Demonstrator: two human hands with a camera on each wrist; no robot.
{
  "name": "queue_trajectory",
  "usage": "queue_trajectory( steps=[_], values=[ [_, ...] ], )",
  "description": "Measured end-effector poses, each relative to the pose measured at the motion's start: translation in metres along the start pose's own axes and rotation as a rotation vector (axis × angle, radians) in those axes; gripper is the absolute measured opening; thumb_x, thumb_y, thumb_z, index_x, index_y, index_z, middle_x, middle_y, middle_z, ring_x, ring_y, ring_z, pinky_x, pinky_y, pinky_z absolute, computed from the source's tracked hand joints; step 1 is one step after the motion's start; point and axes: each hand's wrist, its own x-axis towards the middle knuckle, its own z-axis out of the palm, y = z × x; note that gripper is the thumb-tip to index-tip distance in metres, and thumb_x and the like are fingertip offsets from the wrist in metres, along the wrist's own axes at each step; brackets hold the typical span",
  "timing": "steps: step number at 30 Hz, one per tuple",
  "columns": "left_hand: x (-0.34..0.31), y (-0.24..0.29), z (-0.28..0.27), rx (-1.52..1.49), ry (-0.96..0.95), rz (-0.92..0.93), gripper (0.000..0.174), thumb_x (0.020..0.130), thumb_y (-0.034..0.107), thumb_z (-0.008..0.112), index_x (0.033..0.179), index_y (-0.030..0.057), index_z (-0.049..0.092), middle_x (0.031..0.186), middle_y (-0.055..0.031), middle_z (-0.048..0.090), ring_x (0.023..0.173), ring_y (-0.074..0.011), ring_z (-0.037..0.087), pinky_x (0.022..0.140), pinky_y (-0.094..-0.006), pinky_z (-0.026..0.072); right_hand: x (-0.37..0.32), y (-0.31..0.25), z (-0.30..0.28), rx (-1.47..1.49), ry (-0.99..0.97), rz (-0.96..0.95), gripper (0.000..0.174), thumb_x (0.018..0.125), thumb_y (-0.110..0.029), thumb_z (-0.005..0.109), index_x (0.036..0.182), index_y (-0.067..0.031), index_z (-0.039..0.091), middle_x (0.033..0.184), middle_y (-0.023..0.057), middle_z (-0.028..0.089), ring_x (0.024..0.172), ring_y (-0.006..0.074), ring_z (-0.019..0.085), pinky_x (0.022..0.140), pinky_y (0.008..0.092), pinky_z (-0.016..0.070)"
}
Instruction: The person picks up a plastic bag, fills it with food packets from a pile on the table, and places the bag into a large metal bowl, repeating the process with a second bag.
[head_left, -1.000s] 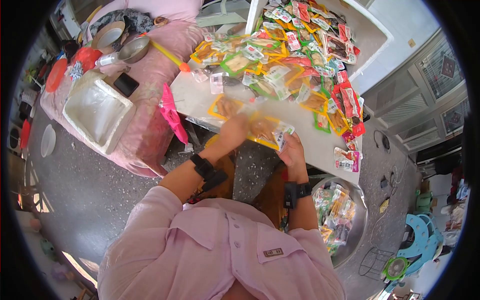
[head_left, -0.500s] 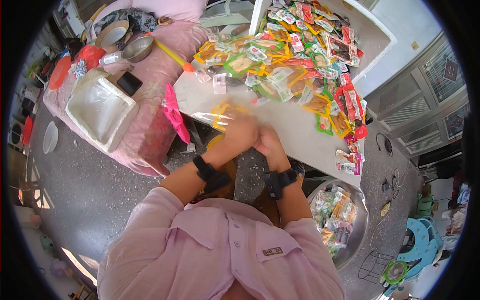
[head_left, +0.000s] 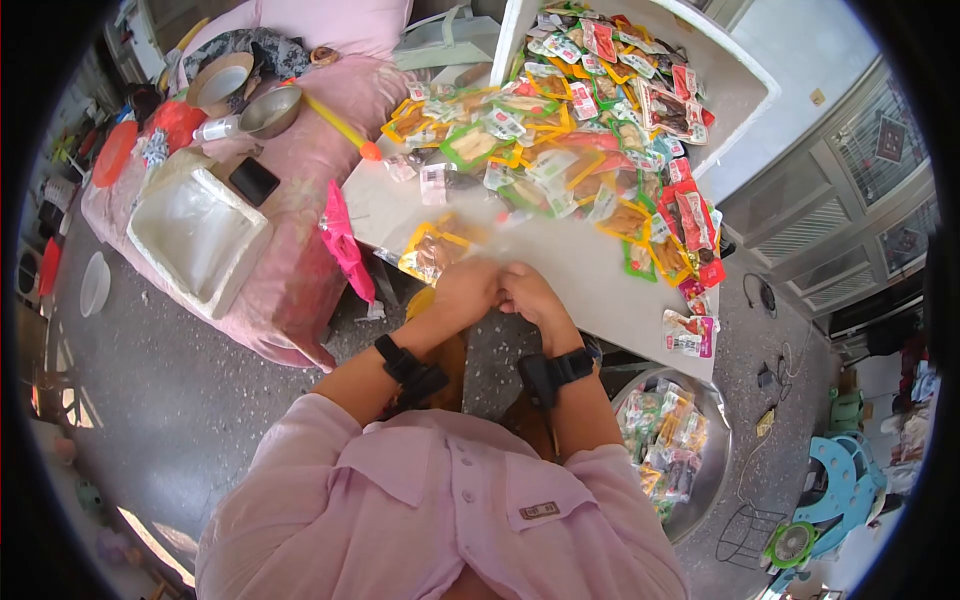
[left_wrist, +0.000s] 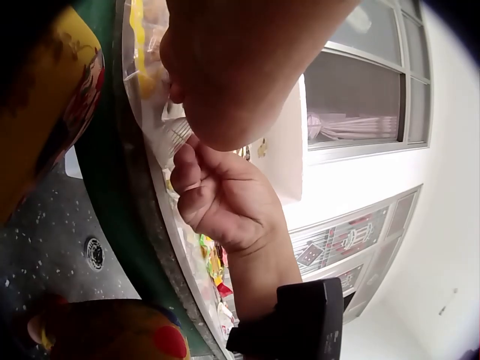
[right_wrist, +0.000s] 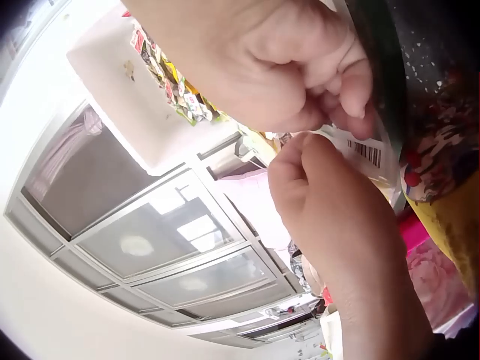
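My left hand [head_left: 468, 290] and right hand [head_left: 530, 295] meet at the near edge of the table [head_left: 620, 310], fingers bent and close together. Between them they pinch the end of a clear food packet. Its barcode label [right_wrist: 364, 152] shows beside the fingertips in the right wrist view. A yellow-edged packet [head_left: 432, 250] with brown food inside shows just beyond the left hand. In the left wrist view, the left hand [left_wrist: 225, 75] covers part of the packet [left_wrist: 139, 82], and the right hand [left_wrist: 229, 199] has its fingers curled in at the end.
Many food packets [head_left: 480, 145] spread over the back of the table, spilling from a white foam box [head_left: 745, 85]. A metal basin [head_left: 722, 450] of packets stands on the floor at right. At left is a pink-covered bed [head_left: 300, 250] with an open foam box [head_left: 200, 230].
My right hand has moved left, close against the left hand. The yellow-edged packet that stretched between the hands no longer shows there; one now shows to their left.
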Motion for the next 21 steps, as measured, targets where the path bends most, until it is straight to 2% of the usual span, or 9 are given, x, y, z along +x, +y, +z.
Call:
queue_trajectory(
  steps=[3, 7, 9, 12, 14, 16, 17, 19, 21],
  values=[
    [-0.003, -0.007, 0.007, 0.029, 0.026, 0.041, 0.006, 0.07, 0.01, 0.049, 0.073, 0.0048, 0.05, 0.071, -0.0134, 0.05, 0.068, -0.0315, 0.052, 0.057, -0.0405, 0.042, 0.004, -0.012, -0.031, -0.227, 0.055, -0.087, 0.014, 0.077, -0.013, 0.045, 0.086, -0.0041, 0.051, 0.069, 0.003, 0.053, 0.052, 0.0106, 0.051, 0.042, 0.0199, 0.038],
    [-0.005, -0.013, 0.015, 0.013, 0.028, 0.035, 0.006, 0.069, 0.008, 0.05, 0.074, 0.0049, 0.051, 0.075, -0.0119, 0.05, 0.069, -0.0307, 0.051, 0.058, -0.0396, 0.0429, 0.011, -0.057, -0.051, -0.064, 0.398, -0.299, 0.017, 0.075, -0.013, 0.048, 0.087, -0.0009, 0.05, 0.076, 0.0061, 0.054, 0.056, 0.0126, 0.056, 0.043, 0.0204, 0.0392],
    [-0.004, -0.014, 0.016, 0.011, 0.009, 0.032, 0.007, 0.068, 0.008, 0.05, 0.075, 0.0049, 0.051, 0.077, -0.0115, 0.05, 0.071, -0.0302, 0.052, 0.059, -0.0393, 0.0433, 0.036, -0.072, -0.065, -0.11, 0.582, -0.381, 0.019, 0.074, -0.011, 0.048, 0.088, 0.0009, 0.05, 0.078, 0.0085, 0.054, 0.058, 0.0148, 0.057, 0.041, 0.0213, 0.0399],
    [-0.005, -0.015, 0.016, 0.002, 0.009, 0.034, 0.008, 0.067, 0.008, 0.051, 0.075, 0.0048, 0.051, 0.082, -0.0112, 0.051, 0.074, -0.0295, 0.052, 0.061, -0.0388, 0.0436, 0.063, -0.097, -0.079, -0.252, 0.688, -0.353, 0.02, 0.071, -0.009, 0.052, 0.086, 0.005, 0.05, 0.078, 0.0105, 0.054, 0.054, 0.0167, 0.057, 0.037, 0.0223, 0.0397],
    [-0.005, -0.015, 0.015, -0.001, 0.0, 0.033, 0.009, 0.067, 0.008, 0.051, 0.075, 0.0045, 0.05, 0.085, -0.0113, 0.052, 0.076, -0.0292, 0.052, 0.062, -0.0385, 0.0437, 0.12, -0.085, -0.106, -0.191, 0.662, -0.475, 0.018, 0.069, -0.008, 0.054, 0.08, 0.0064, 0.05, 0.074, 0.0111, 0.054, 0.051, 0.0166, 0.055, 0.034, 0.0225, 0.0388],
    [-0.005, -0.015, 0.013, 0.0, -0.025, 0.028, 0.009, 0.067, 0.008, 0.051, 0.075, 0.0043, 0.05, 0.087, -0.0114, 0.052, 0.078, -0.0289, 0.053, 0.064, -0.0381, 0.0438, 0.134, -0.081, -0.108, -0.245, 0.671, -0.568, 0.016, 0.069, -0.012, 0.054, 0.074, 0.003, 0.053, 0.069, 0.0106, 0.055, 0.052, 0.02, 0.054, 0.042, 0.0274, 0.0393],
    [-0.005, -0.015, 0.013, -0.001, -0.022, 0.029, 0.009, 0.067, 0.008, 0.051, 0.075, 0.0043, 0.05, 0.088, -0.0114, 0.052, 0.078, -0.0288, 0.053, 0.064, -0.038, 0.0438, 0.139, -0.078, -0.11, -0.33, 0.694, -0.601, 0.016, 0.07, -0.017, 0.053, 0.071, -0.0012, 0.055, 0.065, 0.0098, 0.056, 0.055, 0.0234, 0.054, 0.05, 0.0322, 0.0403],
    [-0.005, -0.014, 0.012, -0.003, -0.014, 0.034, 0.009, 0.067, 0.008, 0.051, 0.075, 0.0042, 0.05, 0.088, -0.0114, 0.052, 0.078, -0.0288, 0.053, 0.065, -0.0378, 0.0438, 0.124, -0.088, -0.098, -0.438, 0.71, -0.566, 0.018, 0.07, -0.023, 0.052, 0.067, -0.0053, 0.057, 0.062, 0.0091, 0.057, 0.059, 0.027, 0.054, 0.059, 0.0371, 0.0411],
    [-0.005, -0.015, 0.013, -0.007, 0.001, 0.042, 0.01, 0.067, 0.008, 0.052, 0.075, 0.0044, 0.051, 0.088, -0.0111, 0.052, 0.079, -0.0286, 0.053, 0.065, -0.0379, 0.0438, 0.11, -0.1, -0.089, -0.438, 0.696, -0.501, 0.018, 0.069, -0.023, 0.052, 0.067, -0.005, 0.056, 0.064, 0.0091, 0.056, 0.061, 0.0262, 0.054, 0.06, 0.0365, 0.041]
  ],
)
